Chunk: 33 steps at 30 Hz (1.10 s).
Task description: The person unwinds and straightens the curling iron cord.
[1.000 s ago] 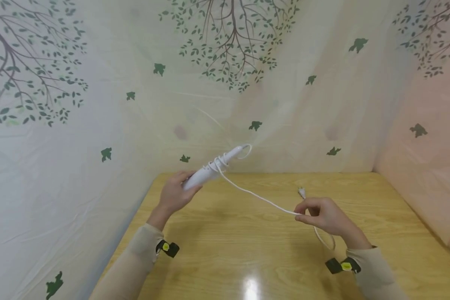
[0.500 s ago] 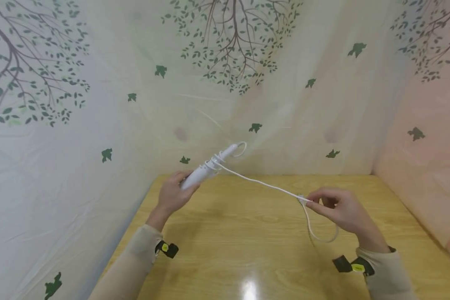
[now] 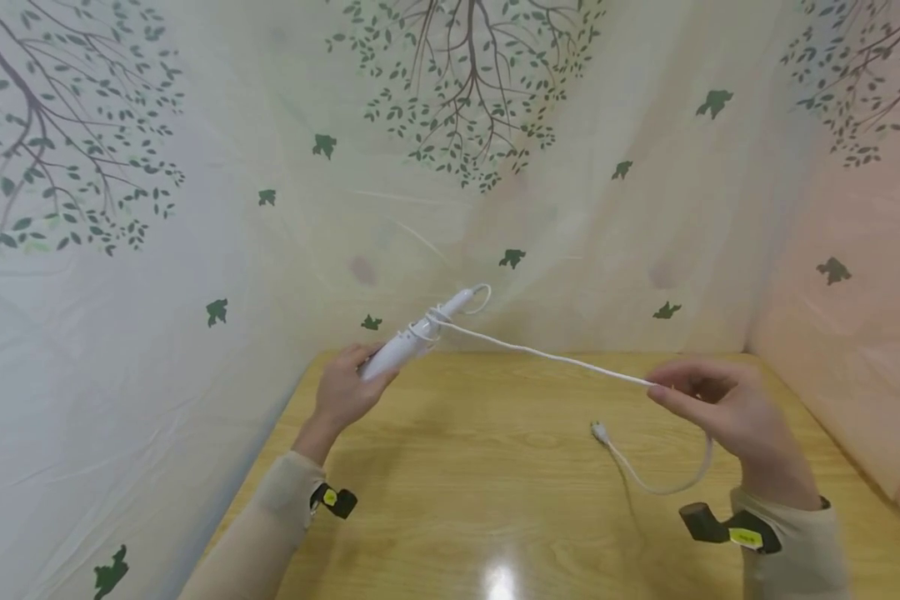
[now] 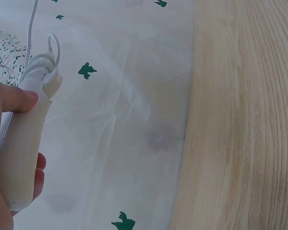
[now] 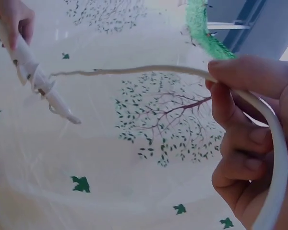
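In the head view my left hand grips a white wand-shaped electric appliance, tilted with its narrow end up and to the right. The left wrist view shows the thumb across the smooth white body and fingertips round its far side. A white power cord leaves the narrow end in a loop and winds round the upper part. My right hand pinches this cord between thumb and index finger, holding a long stretch nearly taut. Past that hand, the cord curves down and back to a two-pin plug.
Under both hands lies a light wooden table. A pale curtain printed with trees and green leaves rises behind it and along both sides. Dark camera mounts are strapped at the left wrist and right wrist.
My right hand has moved right and slightly up, drawing out a longer stretch of cord and leaving fewer turns on the appliance. The plug hangs lower. My left hand has barely moved.
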{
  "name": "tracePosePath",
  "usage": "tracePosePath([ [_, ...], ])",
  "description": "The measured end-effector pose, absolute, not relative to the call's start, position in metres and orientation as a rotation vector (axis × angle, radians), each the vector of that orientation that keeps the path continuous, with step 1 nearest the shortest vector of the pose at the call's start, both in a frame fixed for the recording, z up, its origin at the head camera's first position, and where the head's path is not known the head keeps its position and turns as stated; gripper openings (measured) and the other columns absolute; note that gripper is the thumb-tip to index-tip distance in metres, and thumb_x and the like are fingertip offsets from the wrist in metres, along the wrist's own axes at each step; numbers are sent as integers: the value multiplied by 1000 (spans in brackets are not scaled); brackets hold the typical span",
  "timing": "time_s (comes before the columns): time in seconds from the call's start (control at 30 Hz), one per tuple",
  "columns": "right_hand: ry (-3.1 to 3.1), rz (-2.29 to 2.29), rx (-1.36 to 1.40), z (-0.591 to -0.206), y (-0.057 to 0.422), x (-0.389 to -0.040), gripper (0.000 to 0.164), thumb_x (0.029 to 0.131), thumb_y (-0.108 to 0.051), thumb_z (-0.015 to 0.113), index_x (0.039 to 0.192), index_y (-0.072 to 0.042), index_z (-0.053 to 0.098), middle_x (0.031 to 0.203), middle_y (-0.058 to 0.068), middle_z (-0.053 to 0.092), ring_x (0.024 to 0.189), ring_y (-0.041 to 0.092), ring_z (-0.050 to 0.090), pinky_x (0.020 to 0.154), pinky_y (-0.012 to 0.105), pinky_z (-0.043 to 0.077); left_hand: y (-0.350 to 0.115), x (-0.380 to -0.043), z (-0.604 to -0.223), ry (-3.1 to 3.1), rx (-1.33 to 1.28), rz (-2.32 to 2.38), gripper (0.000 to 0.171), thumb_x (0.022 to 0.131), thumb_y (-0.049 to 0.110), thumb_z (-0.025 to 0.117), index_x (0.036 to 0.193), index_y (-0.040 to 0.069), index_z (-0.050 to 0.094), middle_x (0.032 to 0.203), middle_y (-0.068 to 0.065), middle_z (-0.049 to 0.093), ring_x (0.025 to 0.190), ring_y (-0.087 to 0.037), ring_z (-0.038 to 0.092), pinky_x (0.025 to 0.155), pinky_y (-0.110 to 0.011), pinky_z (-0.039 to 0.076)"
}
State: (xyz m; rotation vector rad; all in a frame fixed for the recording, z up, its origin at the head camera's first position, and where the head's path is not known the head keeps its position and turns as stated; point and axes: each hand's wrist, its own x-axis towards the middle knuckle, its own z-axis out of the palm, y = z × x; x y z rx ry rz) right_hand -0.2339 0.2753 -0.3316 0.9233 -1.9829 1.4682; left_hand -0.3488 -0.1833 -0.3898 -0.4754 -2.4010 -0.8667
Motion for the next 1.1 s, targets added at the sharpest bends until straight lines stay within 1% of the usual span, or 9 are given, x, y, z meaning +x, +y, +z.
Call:
tracePosePath([
  [0.07, -2008, 1437, 801, -328, 277, -233, 24, 77, 23, 66, 92, 5, 71, 70, -2, 64, 52, 9, 43, 43, 27, 31, -183, -348, -390, -2401, -474, -871, 44, 80, 27, 79, 118, 7, 68, 103, -14, 69, 86, -28, 65, 70, -45, 54],
  [0.17, -2094, 1296, 591, -325, 280, -233, 17, 80, 14, 69, 91, 1, 72, 66, -6, 59, 51, 8, 42, 43, 26, 32, -183, -347, -391, -2410, -476, -866, 44, 81, 28, 79, 118, 8, 68, 103, -12, 69, 85, -27, 65, 70, -44, 54],
  [0.3, -2119, 1284, 407, -327, 287, -241, 11, 84, 3, 71, 95, 2, 72, 74, -11, 66, 57, 6, 49, 49, 22, 38, -183, -346, -394, -2436, -502, -823, 42, 80, 29, 79, 116, 10, 69, 102, -10, 69, 85, -25, 64, 70, -43, 53],
  [0.4, -2085, 1364, 293, -327, 293, -249, 16, 85, -3, 73, 100, 4, 71, 82, -12, 70, 66, 4, 57, 58, 16, 44, -183, -346, -396, -2464, -544, -772, 42, 80, 30, 80, 116, 12, 70, 103, -9, 70, 87, -25, 65, 71, -43, 53],
  [0.5, -2037, 1412, 208, -326, 298, -258, 21, 86, -7, 74, 103, 5, 70, 84, -11, 70, 71, 4, 59, 62, 13, 45, -183, -346, -397, -2493, -592, -745, 43, 79, 32, 80, 117, 14, 70, 107, -7, 71, 89, -25, 66, 73, -43, 53],
  [0.63, -1987, 1405, 113, -329, 304, -269, 23, 85, -10, 75, 103, 5, 71, 84, -11, 70, 71, 4, 58, 61, 13, 43, -183, -344, -397, -2538, -653, -721, 41, 80, 33, 80, 115, 14, 71, 105, -6, 71, 86, -22, 65, 71, -41, 52],
  [0.83, -1930, 1413, 42, -341, 313, -285, 22, 83, -8, 76, 100, 6, 72, 82, -13, 70, 69, 4, 58, 60, 12, 43, -186, -342, -399, -2573, -765, -725, 36, 79, 25, 81, 112, 13, 73, 101, -4, 71, 84, -20, 64, 69, -38, 52],
  [1.0, -1936, 1431, -34, -351, 323, -296, 23, 83, -11, 77, 100, 4, 73, 82, -16, 69, 72, 2, 59, 63, 10, 45, -189, -342, -401, -2575, -855, -724, 38, 79, 27, 82, 112, 13, 72, 100, -2, 71, 84, -17, 64, 71, -37, 52],
  [1.1, -1944, 1427, -81, -356, 327, -302, 24, 83, -15, 78, 100, 2, 73, 80, -17, 68, 71, 4, 56, 61, 11, 43, -191, -342, -401, -2568, -901, -739, 38, 78, 28, 82, 113, 14, 72, 102, -1, 71, 87, -16, 64, 74, -38, 53],
])
